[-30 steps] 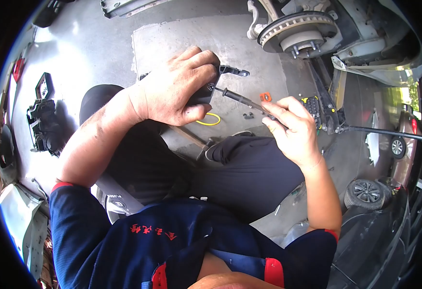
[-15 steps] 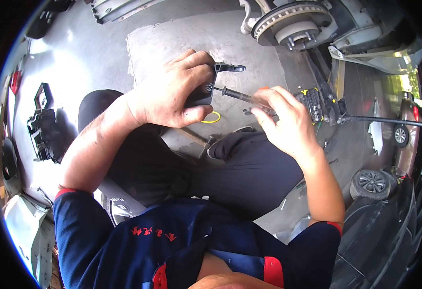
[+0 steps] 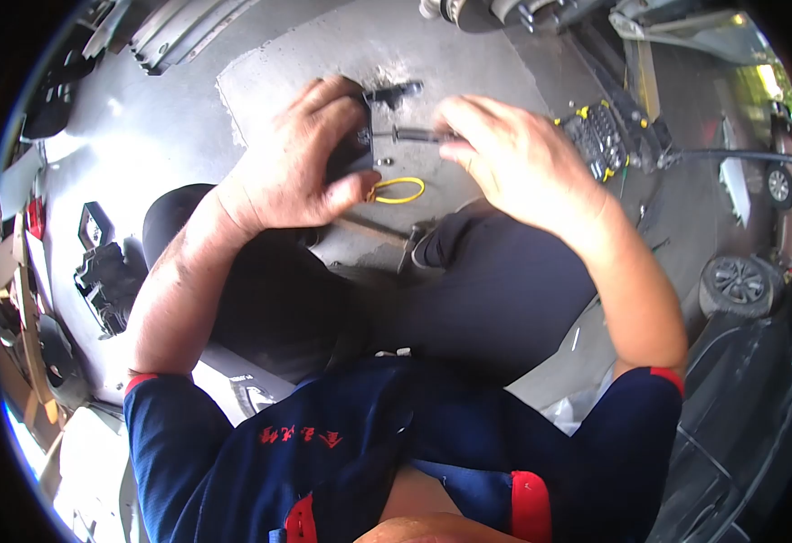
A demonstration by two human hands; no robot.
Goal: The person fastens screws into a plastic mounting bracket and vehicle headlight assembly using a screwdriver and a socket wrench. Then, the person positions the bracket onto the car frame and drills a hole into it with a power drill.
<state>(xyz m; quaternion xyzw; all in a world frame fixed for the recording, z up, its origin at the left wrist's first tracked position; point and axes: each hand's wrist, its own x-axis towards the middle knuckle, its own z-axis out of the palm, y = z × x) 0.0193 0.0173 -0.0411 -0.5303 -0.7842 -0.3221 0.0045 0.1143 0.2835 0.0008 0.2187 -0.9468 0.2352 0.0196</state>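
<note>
My left hand is closed around a black plastic part that has a dark bracket-like arm sticking out to the right. In my right hand is a screwdriver, held sideways by its handle, which the fingers mostly cover. Its shaft points left, and the tip meets or nearly meets the right face of the black part; contact is hard to tell. Just below, a yellow loop shows near my left thumb.
What looks like a hammer lies on the floor by my shoe. To the right are a tool case with yellow corners, a wheel and a dark car panel. Black parts lie at left. Car suspension hangs at the top.
The view has shifted, and the brake disc has mostly slid out at the top. My right hand has turned, its fingers now over the screwdriver handle. More of the yellow loop shows.
</note>
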